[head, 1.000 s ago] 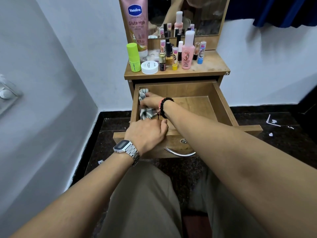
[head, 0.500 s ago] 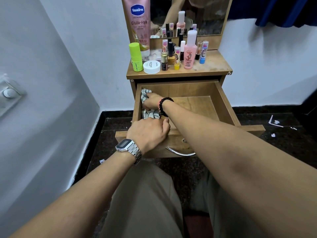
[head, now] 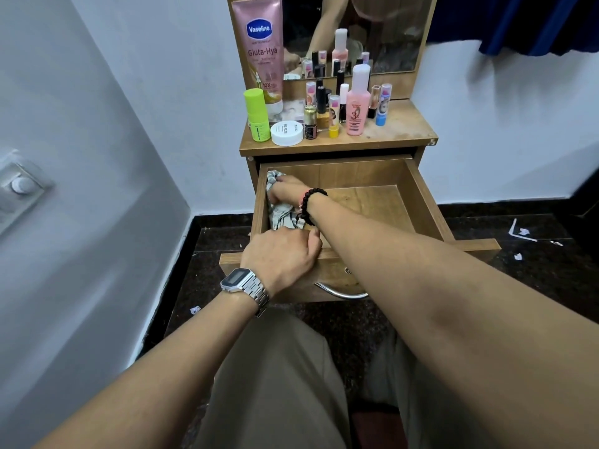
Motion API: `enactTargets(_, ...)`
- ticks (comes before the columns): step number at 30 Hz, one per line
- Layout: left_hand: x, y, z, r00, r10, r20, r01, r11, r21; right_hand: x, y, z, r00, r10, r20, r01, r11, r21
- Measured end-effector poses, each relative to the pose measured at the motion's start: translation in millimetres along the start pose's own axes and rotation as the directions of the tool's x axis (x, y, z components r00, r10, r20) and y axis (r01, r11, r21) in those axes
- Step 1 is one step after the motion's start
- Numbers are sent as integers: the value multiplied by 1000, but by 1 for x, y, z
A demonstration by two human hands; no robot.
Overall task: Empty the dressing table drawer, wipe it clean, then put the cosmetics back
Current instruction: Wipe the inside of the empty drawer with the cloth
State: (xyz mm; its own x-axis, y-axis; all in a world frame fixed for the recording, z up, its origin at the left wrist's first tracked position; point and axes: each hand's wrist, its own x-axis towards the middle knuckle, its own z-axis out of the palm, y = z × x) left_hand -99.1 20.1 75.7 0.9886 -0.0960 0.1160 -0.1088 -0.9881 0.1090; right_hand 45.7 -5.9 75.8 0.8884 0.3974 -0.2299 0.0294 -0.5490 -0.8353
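My right hand gripped one striped cloth against the far left corner of the single open drawer, whose bare brown wood floor held nothing else. My left hand, fingers curled, held the drawer's near front edge. Above, on the dressing table top, stood one tall pink tube, one green bottle, one white jar, one pink bottle and roughly ten small bottles.
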Motion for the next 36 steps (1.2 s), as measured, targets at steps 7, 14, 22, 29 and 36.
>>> enactTargets(7,-6,-1,-1,988,43,-146,-50,998,-44,18,3,-6,999,53,-1,-52,990,133)
enactTargets(14,-7,2,-4,992,57,-116,-57,998,-2,16,5,0,985,93,145,-69,984,-162)
enactTargets(22,-11,-7,-3,954,276,-115,-279,960,-9,15,16,-6,965,122,234,-157,978,137)
enactTargets(29,-11,-18,-1,870,472,-144,-458,881,122,-4,13,-15,860,230,456,-312,944,112)
enactTargets(36,-10,-13,0,866,464,-183,-437,883,172,-15,23,-5,873,191,448,-215,977,2)
